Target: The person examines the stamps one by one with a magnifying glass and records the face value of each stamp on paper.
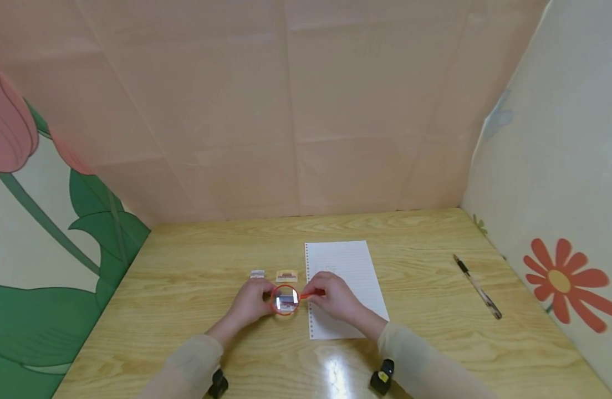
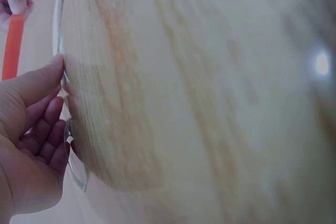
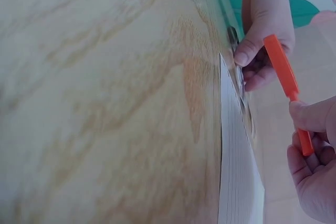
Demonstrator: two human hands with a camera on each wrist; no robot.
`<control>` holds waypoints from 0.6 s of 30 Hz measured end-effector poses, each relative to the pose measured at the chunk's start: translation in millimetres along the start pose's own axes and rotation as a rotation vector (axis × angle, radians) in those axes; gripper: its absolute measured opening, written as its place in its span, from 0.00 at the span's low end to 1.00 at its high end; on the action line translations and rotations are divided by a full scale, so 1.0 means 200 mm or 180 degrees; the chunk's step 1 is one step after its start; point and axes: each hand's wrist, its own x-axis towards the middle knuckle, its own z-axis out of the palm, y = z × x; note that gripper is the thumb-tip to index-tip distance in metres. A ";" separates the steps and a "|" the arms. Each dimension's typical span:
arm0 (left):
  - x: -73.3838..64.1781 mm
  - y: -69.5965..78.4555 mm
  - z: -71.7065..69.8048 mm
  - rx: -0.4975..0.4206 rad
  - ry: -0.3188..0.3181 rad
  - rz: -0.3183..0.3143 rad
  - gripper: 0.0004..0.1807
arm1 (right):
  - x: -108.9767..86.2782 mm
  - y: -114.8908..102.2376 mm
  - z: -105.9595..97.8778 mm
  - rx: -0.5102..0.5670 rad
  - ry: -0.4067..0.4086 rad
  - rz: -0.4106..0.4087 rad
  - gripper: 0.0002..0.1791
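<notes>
A small magnifying glass with a red rim (image 1: 271, 302) is held level over a small printed piece of paper (image 1: 286, 303), which shows blue and red through the lens. My right hand (image 1: 333, 296) pinches its red handle (image 3: 306, 141) between thumb and fingers. On the other side my left hand (image 1: 250, 303) holds the printed piece at its edge, thumb on top and fingers curled; most of the piece is hidden in the left wrist view. Just beyond lie two more small printed pieces, one yellowish (image 1: 286, 276) and one whitish (image 1: 258, 274).
A lined sheet of paper (image 1: 353, 266) with punched holes lies partly under my right hand and forearm, bearing faint marks. Farther right a pen (image 1: 478, 287) with a black grip rests on the wooden table (image 1: 186, 266). Patterned covers stand at both sides and a pink one behind.
</notes>
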 end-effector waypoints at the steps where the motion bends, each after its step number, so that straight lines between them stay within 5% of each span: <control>1: 0.00 0.00 0.00 -0.0006 -0.0004 -0.0006 0.13 | 0.00 0.00 0.00 -0.0001 0.0005 0.0001 0.09; 11: 0.00 -0.01 0.01 -0.0035 0.0029 0.0028 0.13 | -0.01 0.01 -0.02 0.0075 0.0013 0.0081 0.08; 18: 0.00 -0.01 0.00 -0.0120 -0.0087 -0.0066 0.14 | -0.11 0.18 -0.12 0.0207 0.0229 0.0160 0.10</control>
